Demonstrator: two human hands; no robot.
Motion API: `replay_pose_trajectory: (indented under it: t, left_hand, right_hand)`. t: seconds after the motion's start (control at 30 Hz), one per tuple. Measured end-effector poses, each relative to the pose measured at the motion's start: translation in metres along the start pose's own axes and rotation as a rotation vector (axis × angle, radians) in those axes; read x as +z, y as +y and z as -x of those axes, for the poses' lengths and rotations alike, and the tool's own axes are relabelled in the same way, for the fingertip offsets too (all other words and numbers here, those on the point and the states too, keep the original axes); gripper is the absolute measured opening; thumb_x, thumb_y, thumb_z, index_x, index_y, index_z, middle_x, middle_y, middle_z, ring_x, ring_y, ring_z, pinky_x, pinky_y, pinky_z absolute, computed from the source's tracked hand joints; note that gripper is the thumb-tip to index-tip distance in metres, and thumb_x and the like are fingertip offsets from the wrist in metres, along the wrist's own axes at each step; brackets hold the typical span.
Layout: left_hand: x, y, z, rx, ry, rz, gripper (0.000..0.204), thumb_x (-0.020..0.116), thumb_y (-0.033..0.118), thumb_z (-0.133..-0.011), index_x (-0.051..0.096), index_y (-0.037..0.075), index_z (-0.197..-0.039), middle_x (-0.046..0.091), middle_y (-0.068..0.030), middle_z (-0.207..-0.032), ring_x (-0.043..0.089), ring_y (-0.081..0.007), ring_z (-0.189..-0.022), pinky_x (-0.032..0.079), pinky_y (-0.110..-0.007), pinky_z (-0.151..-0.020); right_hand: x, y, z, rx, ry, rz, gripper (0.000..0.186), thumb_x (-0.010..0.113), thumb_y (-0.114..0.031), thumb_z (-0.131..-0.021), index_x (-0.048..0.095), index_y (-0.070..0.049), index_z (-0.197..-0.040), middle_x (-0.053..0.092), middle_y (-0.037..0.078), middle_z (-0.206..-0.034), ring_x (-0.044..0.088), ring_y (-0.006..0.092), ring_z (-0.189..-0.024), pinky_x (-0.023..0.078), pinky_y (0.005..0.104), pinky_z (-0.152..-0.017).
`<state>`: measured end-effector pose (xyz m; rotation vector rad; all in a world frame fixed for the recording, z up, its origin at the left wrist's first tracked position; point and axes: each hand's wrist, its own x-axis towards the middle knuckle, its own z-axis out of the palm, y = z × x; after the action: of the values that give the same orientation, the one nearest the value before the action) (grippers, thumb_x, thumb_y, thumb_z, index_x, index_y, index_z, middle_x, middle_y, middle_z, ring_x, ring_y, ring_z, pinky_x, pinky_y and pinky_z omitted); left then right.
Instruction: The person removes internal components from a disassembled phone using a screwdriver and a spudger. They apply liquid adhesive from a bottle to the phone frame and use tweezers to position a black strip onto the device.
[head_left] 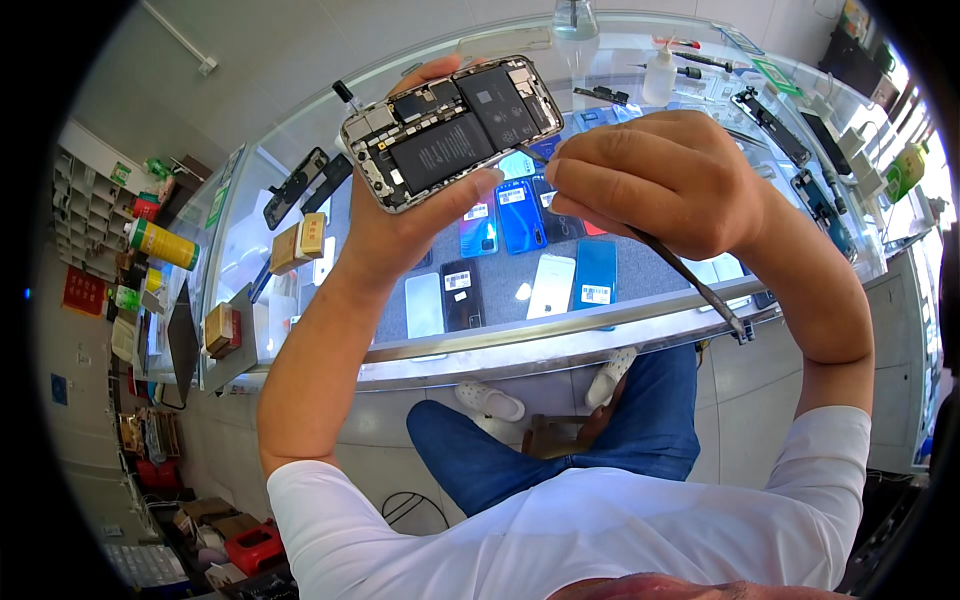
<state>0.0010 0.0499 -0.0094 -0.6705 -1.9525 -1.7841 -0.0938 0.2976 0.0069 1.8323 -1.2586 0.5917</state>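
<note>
My left hand (415,205) is wrapped round an opened smartphone (497,143), tilted above the glass counter. Its screen is off, and black battery cells, small boards and connectors show inside the frame. The thumb presses along the near edge while fingers support it from behind. My right hand (665,180) is closed round a slim metal hand tool (690,280); its long end slants down toward me. The tool's tip meets or nearly meets the phone's near edge, right of the left thumb. Whether it touches, I cannot tell.
Several phones, such as a blue phone (521,217), lie under the counter glass (420,350). On top are small boxes (297,243), dark phone parts (297,187), a white squeeze bottle (660,75), a glass jar (575,22) and screwdrivers (703,61). A yellow can (163,245) is at left.
</note>
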Motion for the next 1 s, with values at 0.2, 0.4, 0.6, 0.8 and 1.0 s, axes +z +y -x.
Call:
replay_pose_trajectory:
  t: [0.2, 0.4, 0.6, 0.8, 1.0]
  left_hand:
    - [0.004, 0.005, 0.002, -0.069, 0.043, 0.144, 0.084, 0.083, 0.001, -0.079, 0.043, 0.006, -0.154, 0.062, -0.0163, -0.141, 0.065, -0.0249, -0.127, 0.054, -0.038, -0.11]
    - [0.004, 0.003, 0.004, -0.121, 0.063, 0.279, 0.083, 0.081, -0.003, -0.081, 0.043, 0.007, -0.154, 0.064, -0.0161, -0.136, 0.065, -0.0258, -0.126, 0.054, -0.041, -0.11]
    - [0.005, 0.008, 0.005, -0.18, 0.092, 0.355, 0.082, 0.082, -0.003, -0.081, 0.044, 0.006, -0.153, 0.064, -0.0162, -0.135, 0.065, -0.0253, -0.125, 0.055, -0.041, -0.109]
    - [0.005, 0.006, 0.005, -0.126, 0.015, 0.135, 0.083, 0.087, 0.004, -0.078, 0.046, 0.004, -0.151, 0.064, -0.0148, -0.136, 0.066, -0.0217, -0.123, 0.056, -0.034, -0.106]
    - [0.008, 0.003, 0.007, -0.029, -0.048, -0.028, 0.084, 0.088, 0.009, -0.078, 0.046, 0.005, -0.151, 0.064, -0.0132, -0.138, 0.065, -0.0204, -0.126, 0.055, -0.035, -0.107]
  right_hand:
    - [0.001, -0.003, -0.001, -0.066, -0.005, 0.111, 0.031, 0.079, -0.013, -0.074, 0.071, -0.004, -0.102, 0.068, 0.007, -0.089, 0.069, 0.0199, -0.065, 0.054, 0.0316, -0.05]
    - [0.006, -0.006, -0.004, -0.142, 0.037, 0.207, 0.029, 0.079, -0.013, -0.072, 0.071, -0.002, -0.098, 0.067, 0.009, -0.088, 0.071, 0.0207, -0.07, 0.058, 0.0305, -0.056]
    - [0.006, -0.009, -0.005, -0.14, 0.033, 0.218, 0.029, 0.08, -0.014, -0.073, 0.071, -0.001, -0.098, 0.066, 0.01, -0.088, 0.072, 0.0217, -0.071, 0.058, 0.0305, -0.057]
    - [-0.016, -0.009, -0.013, 0.123, 0.036, -0.121, 0.022, 0.082, -0.006, -0.083, 0.073, -0.001, -0.102, 0.073, 0.013, -0.087, 0.073, 0.0236, -0.069, 0.057, 0.0321, -0.057]
    - [-0.031, -0.01, -0.021, 0.295, 0.042, -0.38, 0.016, 0.076, -0.007, -0.093, 0.073, 0.005, -0.103, 0.076, 0.018, -0.09, 0.075, 0.0268, -0.076, 0.06, 0.0346, -0.071]
